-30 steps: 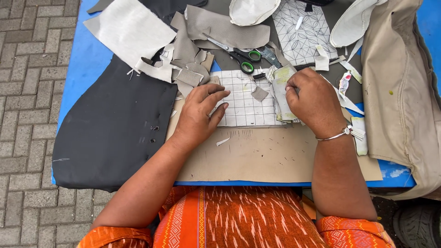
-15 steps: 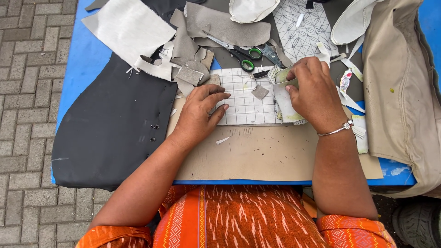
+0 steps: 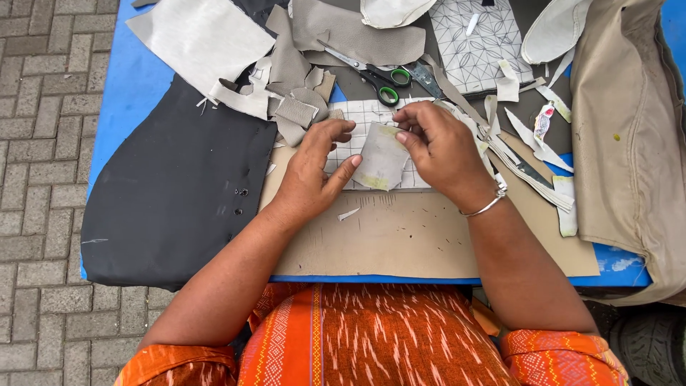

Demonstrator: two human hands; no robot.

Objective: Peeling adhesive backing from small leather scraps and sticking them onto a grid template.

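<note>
One small package seen: crumpled tube (image 3: 543, 120), white with red and dark print, laid among pale fabric strips on right side of table, between patterned sheet and beige cloth. Cap end pointed upward in view, body creased and partly flattened. No labels, signs or screens seen elsewhere on work surface.

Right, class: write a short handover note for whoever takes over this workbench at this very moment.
Left hand: open, fingertips steadying the small grey piece.
Right hand: pinching that piece's top edge.
The piece is held just above the white gridded sheet, on the tan board. Green-handled scissors lie behind, untouched.
Done: one piece cut and in hand.
Left: scraps lie unsorted; what the piece goes onto cannot be told.
</note>
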